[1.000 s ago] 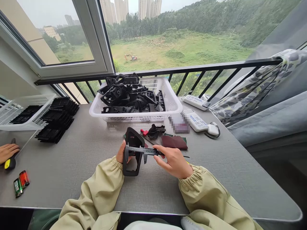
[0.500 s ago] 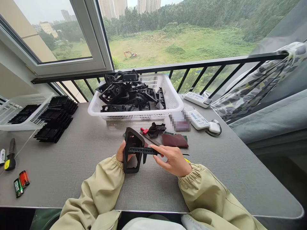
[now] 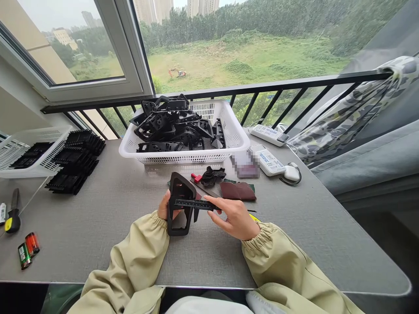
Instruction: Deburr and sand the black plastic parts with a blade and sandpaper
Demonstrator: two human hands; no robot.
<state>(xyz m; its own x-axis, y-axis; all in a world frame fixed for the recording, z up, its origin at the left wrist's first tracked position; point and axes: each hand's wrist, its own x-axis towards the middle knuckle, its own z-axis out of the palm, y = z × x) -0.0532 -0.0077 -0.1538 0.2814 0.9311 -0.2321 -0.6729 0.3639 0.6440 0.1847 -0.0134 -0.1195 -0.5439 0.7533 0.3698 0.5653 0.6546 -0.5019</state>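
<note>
Black plastic frame part [image 3: 179, 205] sits upright in your left hand [image 3: 164, 206], just above the grey table [image 3: 98, 226] and straight ahead of you, long axis running near-vertical in the view, slightly leaning away. Your left hand is closed round its left edge from behind, mostly hidden by the part. Across the frame, at right angles to that axis, lies the black caliper [image 3: 195, 204]: its beam runs left-right, its jaws straddle the frame's upper half, and your right hand [image 3: 234, 218] pinches the beam's right end, thumb on top, fingers curled under. So the left hand is on the part, the right is only on the tool; both are gripping. Just beyond, on the table: a red-handled tool [image 3: 197, 178], a crumpled black glove [image 3: 212, 176], and dark red sandpaper sheets [image 3: 238, 191]. Further back, the white basket [image 3: 234, 139] is heaped with loose black frame parts [image 3: 173, 126], tangled, piled above the rim. Far left, a second white basket [image 3: 13, 168] holds a few flat black parts; beside it, outside it, stacks of black parts [image 3: 77, 159] sit on the table. Near left edge: a yellow-tipped tool [image 3: 13, 216] and two batteries [image 3: 29, 249]. Right of the big basket: two white remotes [image 3: 266, 146].
</note>
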